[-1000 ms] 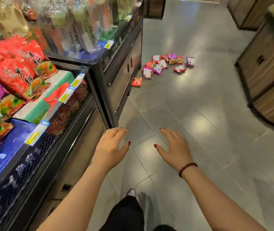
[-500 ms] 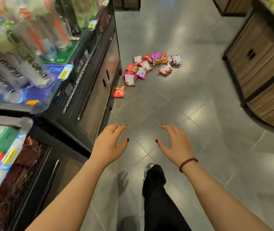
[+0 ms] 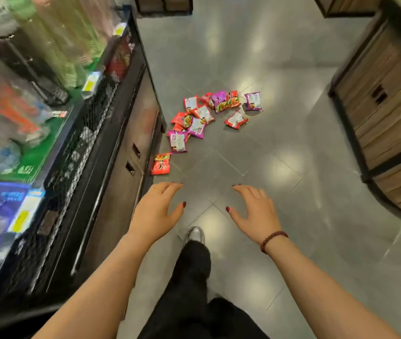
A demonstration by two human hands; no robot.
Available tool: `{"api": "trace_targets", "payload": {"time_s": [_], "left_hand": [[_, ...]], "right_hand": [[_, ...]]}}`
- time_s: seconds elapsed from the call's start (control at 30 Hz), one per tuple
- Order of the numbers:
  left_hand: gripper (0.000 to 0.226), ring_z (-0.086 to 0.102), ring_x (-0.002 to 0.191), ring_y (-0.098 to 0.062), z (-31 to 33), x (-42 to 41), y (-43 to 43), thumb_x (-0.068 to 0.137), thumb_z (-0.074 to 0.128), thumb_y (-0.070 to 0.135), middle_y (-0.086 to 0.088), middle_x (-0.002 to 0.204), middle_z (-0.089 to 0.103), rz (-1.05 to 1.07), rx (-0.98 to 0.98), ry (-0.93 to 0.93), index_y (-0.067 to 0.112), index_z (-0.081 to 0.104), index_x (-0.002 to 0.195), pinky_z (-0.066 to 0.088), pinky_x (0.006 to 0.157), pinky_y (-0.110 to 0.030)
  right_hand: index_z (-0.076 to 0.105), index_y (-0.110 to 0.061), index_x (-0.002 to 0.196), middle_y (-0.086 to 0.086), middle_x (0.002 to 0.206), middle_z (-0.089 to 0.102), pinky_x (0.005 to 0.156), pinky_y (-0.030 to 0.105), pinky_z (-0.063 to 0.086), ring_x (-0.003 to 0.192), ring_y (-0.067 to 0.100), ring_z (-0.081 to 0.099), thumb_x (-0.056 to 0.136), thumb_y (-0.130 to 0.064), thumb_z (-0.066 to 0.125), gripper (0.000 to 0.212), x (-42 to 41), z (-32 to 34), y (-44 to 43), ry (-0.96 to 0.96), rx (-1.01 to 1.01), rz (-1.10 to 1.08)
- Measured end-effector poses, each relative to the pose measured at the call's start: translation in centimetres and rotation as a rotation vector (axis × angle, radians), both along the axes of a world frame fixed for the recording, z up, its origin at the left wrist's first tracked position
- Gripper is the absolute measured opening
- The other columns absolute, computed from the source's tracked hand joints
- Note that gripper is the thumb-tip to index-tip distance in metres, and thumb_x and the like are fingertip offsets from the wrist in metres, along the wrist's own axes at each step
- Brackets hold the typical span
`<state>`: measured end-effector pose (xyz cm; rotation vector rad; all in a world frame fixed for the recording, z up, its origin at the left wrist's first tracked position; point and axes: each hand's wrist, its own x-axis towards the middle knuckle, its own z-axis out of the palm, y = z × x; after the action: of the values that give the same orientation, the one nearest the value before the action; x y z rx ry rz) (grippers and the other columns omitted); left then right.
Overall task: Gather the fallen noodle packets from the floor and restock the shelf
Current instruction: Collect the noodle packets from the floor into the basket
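**Approach to the spill; nothing in hand yet**

The noodle packets [image 3: 209,116] lie scattered on the grey tiled floor [image 3: 292,148] in a loose heap of red and purple, some face down with pale backs showing; one red packet [image 3: 160,163] lies apart from the heap, nearer, just beside the foot of the shelf [image 3: 121,143] on the left. Both hands hover above the floor on the near side of it, palms down; the left hand [image 3: 156,211] and the right hand [image 3: 255,209] are spread, fingers loosely bent, holding nothing. A shoe [image 3: 194,234] shows between them; a wooden cabinet [image 3: 385,118] stands well apart on the right. The step in hand looks like the approach; gathering has not begun. The next move likely calls for crouching and reaching down, probably for the lone red packet first; the thin, slippery wrappers will want a pinch at an edge.
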<state>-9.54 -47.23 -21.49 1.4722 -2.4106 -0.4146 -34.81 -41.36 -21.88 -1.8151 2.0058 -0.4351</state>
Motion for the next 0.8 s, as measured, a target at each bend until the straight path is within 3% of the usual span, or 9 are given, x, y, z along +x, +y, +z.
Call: {"api": "trace_targets", "payload": {"time_s": [0.5, 0.7, 0.8], "left_hand": [[0.048, 0.055, 0.113, -0.026, -0.3, -8.6, -33.1, 0.086, 0.069, 0.027, -0.007, 0.121, 0.061, -0.08, 0.084, 0.035, 0.012, 0.059, 0.13, 0.051, 0.092, -0.04], [0.052, 0.056, 0.112, -0.028, -1.1, -14.0, -43.2, 0.086, 0.05, 0.042, -0.006, 0.124, 0.061, -0.107, 0.141, -0.006, 0.014, 0.059, 0.13, 0.053, 0.088, -0.042], [0.05, 0.057, 0.108, -0.03, -1.5, -17.5, -48.5, 0.084, 0.056, 0.037, -0.009, 0.119, 0.063, -0.087, 0.152, -0.024, 0.013, 0.061, 0.127, 0.054, 0.084, -0.041]], "right_hand": [[0.047, -0.02, 0.136, 0.0, 0.138, 0.05, 0.1, 0.035, 0.039, 0.125, 0.022, 0.043, 0.09, -0.04, 0.059, 0.052, -6.7, -0.8, -30.3, 0.095, 0.049, -0.043], [0.048, -0.018, 0.136, 0.003, 0.139, 0.05, 0.103, 0.036, 0.037, 0.126, 0.025, 0.043, 0.088, -0.037, 0.062, 0.053, -12.8, -1.9, -40.5, 0.07, 0.08, -0.047], [0.049, -0.018, 0.135, 0.004, 0.136, 0.052, 0.101, 0.037, 0.037, 0.124, 0.026, 0.044, 0.087, -0.036, 0.063, 0.053, -17.0, -2.4, -46.3, 0.064, 0.072, -0.057]]}}
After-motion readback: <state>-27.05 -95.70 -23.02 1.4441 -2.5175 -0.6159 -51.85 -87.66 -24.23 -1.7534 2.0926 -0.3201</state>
